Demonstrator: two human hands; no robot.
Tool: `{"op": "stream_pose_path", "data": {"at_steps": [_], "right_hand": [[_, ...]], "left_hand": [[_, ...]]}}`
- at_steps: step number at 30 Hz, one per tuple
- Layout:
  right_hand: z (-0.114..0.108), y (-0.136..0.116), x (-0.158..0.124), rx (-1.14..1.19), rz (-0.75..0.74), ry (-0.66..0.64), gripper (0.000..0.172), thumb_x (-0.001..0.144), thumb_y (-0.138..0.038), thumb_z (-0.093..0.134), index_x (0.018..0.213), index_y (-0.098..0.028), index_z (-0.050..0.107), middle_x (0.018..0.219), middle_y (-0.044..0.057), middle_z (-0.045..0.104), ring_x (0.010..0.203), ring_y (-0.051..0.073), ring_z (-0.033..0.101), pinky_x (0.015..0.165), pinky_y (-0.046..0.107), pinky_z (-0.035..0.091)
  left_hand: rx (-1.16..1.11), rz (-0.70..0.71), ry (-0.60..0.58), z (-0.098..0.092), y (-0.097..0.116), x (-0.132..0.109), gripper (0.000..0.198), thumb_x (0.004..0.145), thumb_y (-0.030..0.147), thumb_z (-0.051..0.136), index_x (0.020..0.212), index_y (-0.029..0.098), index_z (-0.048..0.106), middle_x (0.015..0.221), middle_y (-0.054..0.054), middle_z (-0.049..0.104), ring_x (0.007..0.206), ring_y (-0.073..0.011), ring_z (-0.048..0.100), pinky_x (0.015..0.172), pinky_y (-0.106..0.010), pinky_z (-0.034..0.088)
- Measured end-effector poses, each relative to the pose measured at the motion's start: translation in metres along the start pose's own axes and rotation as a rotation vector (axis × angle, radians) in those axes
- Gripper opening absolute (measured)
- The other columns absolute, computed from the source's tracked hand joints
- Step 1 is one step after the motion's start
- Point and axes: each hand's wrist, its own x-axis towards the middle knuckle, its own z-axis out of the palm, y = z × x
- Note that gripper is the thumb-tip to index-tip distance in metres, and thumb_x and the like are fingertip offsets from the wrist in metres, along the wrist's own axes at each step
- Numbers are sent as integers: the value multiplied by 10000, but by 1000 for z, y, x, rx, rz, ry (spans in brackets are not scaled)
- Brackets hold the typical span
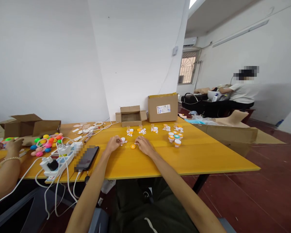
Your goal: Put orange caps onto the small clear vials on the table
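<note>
My left hand (114,144) rests at the yellow table with its fingers pinched beside a little cluster of small white pieces (123,140); whatever is between its fingertips is too small to name. To the right, my right hand (144,145) is closed in a pinch, and a small white piece shows at its fingertips. Between the two hands lies a round orange lid (133,147) with a small white mark or part in its middle. Several more piles of white pieces (142,131) with clear cups sit in a row farther back.
Lidded jars (177,143) in orange, white and teal stand grouped at right. Two cardboard boxes (163,108) are behind. At left lie a phone (87,158), a power strip (63,161) with cables, colourful balls (47,142) and a co-worker's hand (14,147). Another person sits far right.
</note>
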Motion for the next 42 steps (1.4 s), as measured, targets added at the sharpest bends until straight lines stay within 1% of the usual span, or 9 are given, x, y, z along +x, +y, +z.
{"op": "stream_pose_path", "data": {"at_steps": [5,10,14,16,20,23,33,39,42], "right_hand": [[-4,-3,-1,4,7,-14,145,902,-141,547,872,-213,669,976,56,646,962,183,591,857,296,458],[-7,-5,-2,7,16,-17,147,896,-132,549,868,-213,667,982,55,646,969,181,596,862,294,460],[-6,-4,-1,-5,31,-8,139,897,-130,554,870,-210,665,986,55,645,970,176,596,857,284,457],[-4,-3,-1,-11,30,3,131,900,-140,555,875,-210,664,982,56,641,963,175,593,853,283,454],[0,1,0,-16,9,16,124,901,-158,559,885,-214,668,975,55,636,948,177,587,853,288,452],[1,3,0,-14,-12,22,126,900,-162,559,881,-218,670,964,50,637,939,178,589,848,291,455],[1,1,0,-14,-4,-1,128,909,-173,553,897,-215,674,976,57,638,952,183,588,858,295,453],[-1,0,0,0,-3,-19,128,907,-161,552,889,-213,667,980,56,641,968,182,590,863,293,454],[-1,0,0,11,-12,-20,121,909,-168,555,889,-214,665,981,57,639,968,181,588,860,290,452]], "left_hand": [[108,-18,82,-8,0,-2,67,688,203,642,638,203,686,675,-21,703,717,-188,659,690,-270,490],[248,-82,110,-19,-6,-4,123,713,292,614,647,203,667,645,-25,672,755,-218,659,650,-265,456],[227,-121,-10,-24,-10,-6,49,663,210,585,648,210,631,608,-1,652,666,-197,637,600,-254,436],[193,-122,-53,-24,-12,-6,73,630,164,567,653,212,617,580,19,629,620,-181,619,591,-250,437],[162,-63,-71,-23,-19,-4,127,593,126,552,671,208,610,549,40,585,581,-167,594,598,-256,453],[145,-19,-69,-21,-24,-3,107,614,137,563,679,208,610,564,33,587,602,-169,601,626,-265,473],[180,18,31,-17,-12,-6,99,733,150,641,677,220,599,670,5,631,752,-182,641,733,-270,481],[201,45,112,-13,-5,-8,113,751,126,641,701,212,587,781,-7,627,805,-177,638,774,-276,481],[197,44,152,-11,-5,-8,103,753,137,652,740,208,579,859,-3,613,776,-156,625,770,-271,486]]}}
